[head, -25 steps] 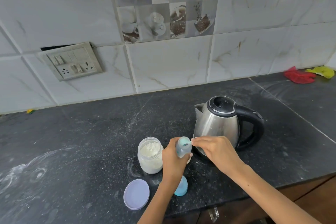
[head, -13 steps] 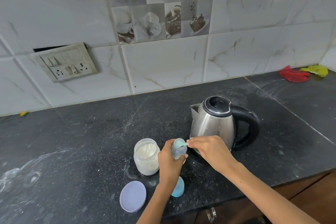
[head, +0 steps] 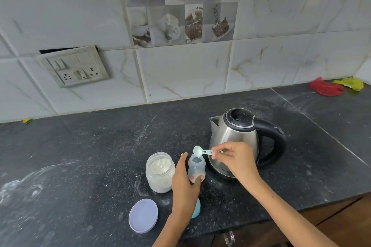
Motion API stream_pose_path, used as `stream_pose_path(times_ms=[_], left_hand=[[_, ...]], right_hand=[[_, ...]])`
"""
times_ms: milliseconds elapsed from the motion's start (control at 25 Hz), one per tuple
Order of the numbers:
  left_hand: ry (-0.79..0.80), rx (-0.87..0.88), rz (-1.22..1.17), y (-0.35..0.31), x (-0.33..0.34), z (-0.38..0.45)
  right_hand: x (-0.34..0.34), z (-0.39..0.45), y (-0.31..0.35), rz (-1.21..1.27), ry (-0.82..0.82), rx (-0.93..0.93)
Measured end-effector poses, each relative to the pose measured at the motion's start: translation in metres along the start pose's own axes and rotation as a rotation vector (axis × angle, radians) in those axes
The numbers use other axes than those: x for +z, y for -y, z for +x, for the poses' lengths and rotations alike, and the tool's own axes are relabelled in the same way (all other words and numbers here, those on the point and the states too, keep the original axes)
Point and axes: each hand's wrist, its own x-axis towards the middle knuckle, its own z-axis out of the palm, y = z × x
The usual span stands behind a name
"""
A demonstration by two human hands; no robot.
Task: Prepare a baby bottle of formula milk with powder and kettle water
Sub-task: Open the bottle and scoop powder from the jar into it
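Powder jar (head: 160,172) open on surface (head: 80,156); left hand (head: 185,183) still holds bottle (head: 196,169), fingers now looser; right hand (head: 233,159) pinches scoop (head: 201,151), lifted off bottle mouth since 0.5 s ago; kettle (head: 239,142) behind

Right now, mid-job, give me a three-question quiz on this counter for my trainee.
1. True or false: the kettle lid is shut.
2. What does the right hand pinch? A) scoop B) jar lid C) cloth
3. Fill in: the left hand holds the ____ beside the open powder jar.

Key: 1 true. 2 A, held above the bottle mouth. 3 bottle.
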Motion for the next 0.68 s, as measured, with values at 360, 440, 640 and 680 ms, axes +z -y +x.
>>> stream_pose_path(times_ms=[360,440,640,680], left_hand=[[-0.212,0.006,-0.027,0.005,-0.062,-0.045],[-0.228,0.01,-0.036,0.004,-0.067,-0.047],[-0.232,0.003,-0.062,0.005,-0.069,-0.051],[-0.226,0.003,-0.066,0.005,-0.068,-0.053]], right_hand=[[0.059,0.003,0.027,0.238,0.149,0.076],[0.08,0.008,0.029,0.049,0.146,-0.018],[0.107,0.009,0.027,-0.204,0.19,-0.123],[0.107,0.007,0.025,-0.181,0.198,-0.116]])
